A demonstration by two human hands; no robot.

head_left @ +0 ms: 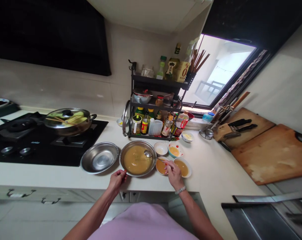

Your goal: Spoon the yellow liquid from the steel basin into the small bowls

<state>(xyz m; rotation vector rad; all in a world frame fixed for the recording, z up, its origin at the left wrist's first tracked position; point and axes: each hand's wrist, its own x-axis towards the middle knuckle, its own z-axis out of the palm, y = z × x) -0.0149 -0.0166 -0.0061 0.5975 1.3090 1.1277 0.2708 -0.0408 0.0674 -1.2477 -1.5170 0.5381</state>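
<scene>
A steel basin (121, 156) of yellowish-brown liquid stands on the counter in the head view. My left hand (118, 179) pinches its near-left rim with closed fingers. In my right hand (174, 174) is the handle of a metal spoon (148, 153), whose bowl end sits at the liquid's surface on the basin's right side. Partly under that hand is a small bowl of orange-brown liquid (160, 166). Beside it is another filled bowl (188, 166). Behind them are a white bowl (161, 148) and a patterned bowl with yellow liquid (180, 149).
Left of the basin is a second steel basin (91, 160). A lidded pan (68, 128) sits on the black stove (41, 153). Behind stands a dark rack (155, 106) with bottles and jars. Cutting boards (273, 153) and a knife block (223, 130) are at right.
</scene>
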